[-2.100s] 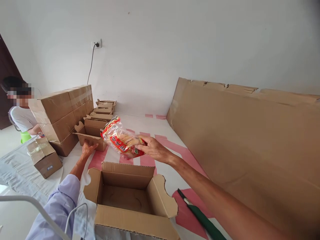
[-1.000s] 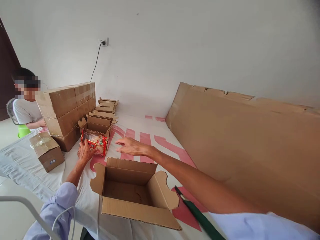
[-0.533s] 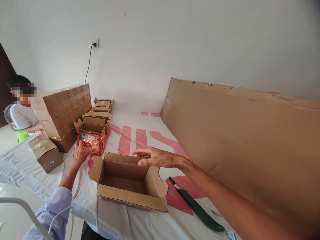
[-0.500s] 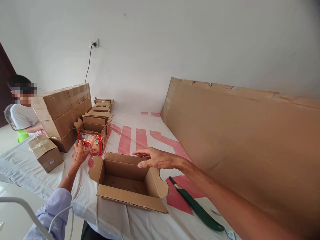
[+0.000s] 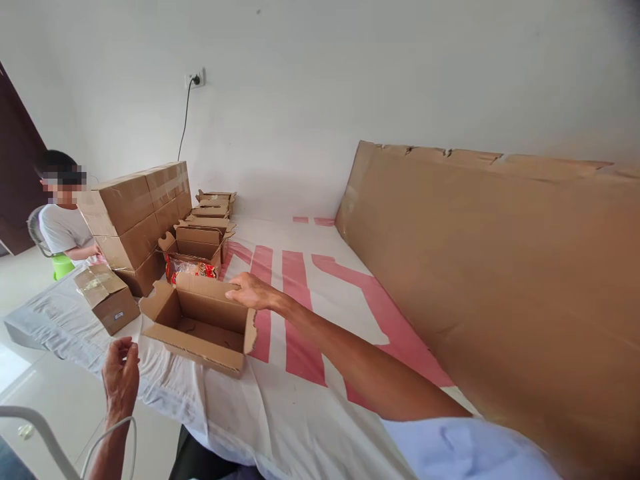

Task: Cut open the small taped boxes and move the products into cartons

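Note:
An open cardboard box stands on the cloth-covered table, its inside bare. My right hand reaches across from the right and grips the box's far flap, thumb on the inner side. Off the box's near left corner is my left hand, fingers loosely curled and apart, with nothing visible in it. Just behind the box lies a red printed plastic food packet, its lower part hidden by the box's far wall.
A row of open cartons runs back beside stacked closed boxes. One closed box sits at the table's left edge. A large cardboard sheet leans on the right. A person sits at the far left.
The open box has moved left and away, up against the packet, with my right hand now on its far flap. My left hand has let go of the packet and drawn back.

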A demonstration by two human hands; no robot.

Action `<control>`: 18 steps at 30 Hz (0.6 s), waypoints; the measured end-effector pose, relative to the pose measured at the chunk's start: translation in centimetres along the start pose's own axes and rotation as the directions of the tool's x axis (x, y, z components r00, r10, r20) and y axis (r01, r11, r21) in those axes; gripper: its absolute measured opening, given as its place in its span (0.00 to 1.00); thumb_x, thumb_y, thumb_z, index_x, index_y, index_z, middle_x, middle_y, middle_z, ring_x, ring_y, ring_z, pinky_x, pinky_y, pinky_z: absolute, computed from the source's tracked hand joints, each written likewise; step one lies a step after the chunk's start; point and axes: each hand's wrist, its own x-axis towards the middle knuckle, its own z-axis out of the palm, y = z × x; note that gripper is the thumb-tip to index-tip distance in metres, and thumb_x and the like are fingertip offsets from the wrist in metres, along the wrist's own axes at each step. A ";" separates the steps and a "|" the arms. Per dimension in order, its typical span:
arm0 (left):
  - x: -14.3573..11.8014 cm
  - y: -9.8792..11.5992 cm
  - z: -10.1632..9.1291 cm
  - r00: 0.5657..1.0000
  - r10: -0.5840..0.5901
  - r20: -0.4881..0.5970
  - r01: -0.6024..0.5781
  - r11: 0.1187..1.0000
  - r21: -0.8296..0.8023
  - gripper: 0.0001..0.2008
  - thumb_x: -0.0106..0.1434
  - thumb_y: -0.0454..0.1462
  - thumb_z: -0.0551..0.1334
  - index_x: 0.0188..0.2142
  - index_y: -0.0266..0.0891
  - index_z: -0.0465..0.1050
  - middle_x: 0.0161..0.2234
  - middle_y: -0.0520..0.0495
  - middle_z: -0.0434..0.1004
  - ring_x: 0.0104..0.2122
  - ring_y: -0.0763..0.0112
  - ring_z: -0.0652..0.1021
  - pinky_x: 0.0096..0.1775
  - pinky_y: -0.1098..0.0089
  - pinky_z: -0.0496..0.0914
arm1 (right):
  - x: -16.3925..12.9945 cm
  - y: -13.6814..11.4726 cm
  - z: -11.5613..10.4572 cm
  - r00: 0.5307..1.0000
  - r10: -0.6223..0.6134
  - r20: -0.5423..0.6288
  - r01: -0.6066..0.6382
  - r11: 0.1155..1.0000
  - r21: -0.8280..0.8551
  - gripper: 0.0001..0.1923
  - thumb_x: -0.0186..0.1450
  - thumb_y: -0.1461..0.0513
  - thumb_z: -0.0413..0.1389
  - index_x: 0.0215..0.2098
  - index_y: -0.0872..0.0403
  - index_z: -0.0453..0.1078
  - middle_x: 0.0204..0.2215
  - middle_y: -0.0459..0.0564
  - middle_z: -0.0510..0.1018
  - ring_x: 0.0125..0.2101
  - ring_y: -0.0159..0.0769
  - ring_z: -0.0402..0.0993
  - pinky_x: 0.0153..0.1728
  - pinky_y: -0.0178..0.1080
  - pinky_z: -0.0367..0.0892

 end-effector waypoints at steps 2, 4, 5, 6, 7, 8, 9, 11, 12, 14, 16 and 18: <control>-1.2 0.3 0.3 0.998 0.025 0.055 -0.025 1.000 0.003 0.22 0.58 0.56 0.66 0.43 0.43 0.76 0.38 0.45 0.81 0.37 0.58 0.82 0.36 0.61 0.79 | 2.9 -1.1 1.2 1.000 0.000 -0.029 0.000 1.000 -0.001 0.11 0.62 0.64 0.58 0.22 0.52 0.65 0.21 0.42 0.65 0.27 0.33 0.63 0.29 0.37 0.54; -2.0 1.0 1.8 0.982 0.063 0.178 -0.066 0.998 0.012 0.30 0.58 0.57 0.68 0.52 0.42 0.75 0.47 0.41 0.81 0.39 0.57 0.83 0.35 0.61 0.79 | 5.7 -2.1 2.3 0.998 0.012 -0.061 -0.012 1.000 -0.003 0.10 0.63 0.64 0.58 0.24 0.53 0.67 0.22 0.43 0.67 0.27 0.33 0.64 0.30 0.37 0.55; -2.1 1.5 2.7 0.969 0.079 0.236 -0.086 0.996 0.018 0.36 0.57 0.58 0.70 0.59 0.43 0.73 0.53 0.38 0.79 0.41 0.55 0.84 0.35 0.61 0.79 | 6.9 -2.6 2.7 0.997 0.019 -0.077 -0.020 1.000 -0.005 0.09 0.63 0.65 0.58 0.25 0.53 0.69 0.23 0.43 0.69 0.27 0.33 0.65 0.30 0.37 0.55; -2.0 2.0 3.8 0.957 0.095 0.276 -0.109 0.993 0.036 0.42 0.56 0.58 0.71 0.65 0.44 0.68 0.58 0.36 0.76 0.43 0.54 0.84 0.36 0.59 0.79 | 8.0 -3.0 3.1 0.995 0.024 -0.092 -0.025 1.000 -0.005 0.08 0.64 0.65 0.58 0.25 0.54 0.70 0.23 0.44 0.70 0.27 0.33 0.65 0.30 0.36 0.56; -1.7 2.4 4.8 0.947 0.105 0.302 -0.132 0.989 0.068 0.48 0.55 0.58 0.73 0.70 0.44 0.63 0.61 0.34 0.73 0.44 0.53 0.84 0.38 0.57 0.80 | 8.9 -3.4 3.4 0.994 0.026 -0.108 -0.026 1.000 -0.005 0.08 0.64 0.65 0.58 0.26 0.54 0.71 0.24 0.44 0.71 0.27 0.34 0.66 0.30 0.36 0.56; -1.3 2.7 5.8 0.942 0.109 0.317 -0.151 0.982 0.112 0.52 0.54 0.57 0.75 0.72 0.44 0.60 0.63 0.33 0.71 0.46 0.51 0.84 0.41 0.54 0.81 | 9.7 -3.6 3.6 0.992 0.022 -0.124 -0.023 1.000 -0.003 0.08 0.65 0.64 0.58 0.27 0.54 0.72 0.24 0.45 0.72 0.28 0.34 0.67 0.30 0.36 0.57; -0.8 3.0 6.7 0.940 0.105 0.325 -0.164 0.973 0.159 0.54 0.53 0.57 0.76 0.73 0.44 0.58 0.63 0.32 0.70 0.48 0.48 0.84 0.45 0.51 0.80 | 10.2 -3.8 3.7 0.990 0.014 -0.140 -0.014 1.000 0.001 0.08 0.66 0.63 0.59 0.28 0.54 0.73 0.26 0.45 0.74 0.29 0.34 0.69 0.31 0.35 0.58; 0.5 3.1 8.1 0.942 0.083 0.326 -0.169 0.955 0.245 0.57 0.52 0.57 0.77 0.73 0.40 0.57 0.64 0.29 0.68 0.55 0.42 0.81 0.53 0.45 0.78 | 10.8 -3.8 3.8 0.985 -0.016 -0.175 0.019 1.000 0.016 0.08 0.69 0.60 0.59 0.34 0.54 0.77 0.30 0.46 0.79 0.33 0.35 0.72 0.34 0.35 0.62; 1.1 3.0 8.7 0.944 0.069 0.323 -0.163 0.947 0.276 0.58 0.52 0.57 0.77 0.74 0.38 0.55 0.66 0.27 0.67 0.59 0.38 0.79 0.56 0.43 0.76 | 10.8 -3.6 3.7 0.981 -0.032 -0.193 0.038 0.999 0.026 0.08 0.70 0.59 0.59 0.38 0.54 0.78 0.33 0.47 0.81 0.35 0.35 0.74 0.36 0.34 0.64; 1.9 2.6 9.7 0.949 0.045 0.311 -0.148 0.937 0.317 0.60 0.54 0.57 0.76 0.76 0.36 0.50 0.69 0.24 0.62 0.65 0.34 0.74 0.60 0.42 0.73 | 10.4 -2.8 3.4 0.971 -0.053 -0.232 0.066 0.997 0.046 0.11 0.72 0.57 0.59 0.47 0.53 0.79 0.39 0.48 0.84 0.39 0.36 0.77 0.41 0.35 0.67; 2.3 2.3 10.5 0.955 0.039 0.293 -0.141 0.933 0.332 0.62 0.56 0.57 0.75 0.77 0.36 0.45 0.71 0.22 0.59 0.68 0.33 0.71 0.62 0.41 0.71 | 9.6 -1.4 3.1 0.962 -0.052 -0.269 0.072 0.995 0.066 0.14 0.73 0.57 0.58 0.54 0.52 0.78 0.43 0.50 0.85 0.42 0.37 0.78 0.45 0.37 0.70; 2.3 2.2 11.3 0.961 0.050 0.273 -0.142 0.933 0.330 0.63 0.57 0.57 0.75 0.78 0.37 0.43 0.72 0.23 0.58 0.69 0.34 0.70 0.63 0.42 0.71 | 8.8 0.2 2.9 0.955 -0.034 -0.295 0.063 0.994 0.090 0.16 0.74 0.57 0.57 0.56 0.52 0.77 0.45 0.52 0.85 0.44 0.38 0.79 0.48 0.39 0.71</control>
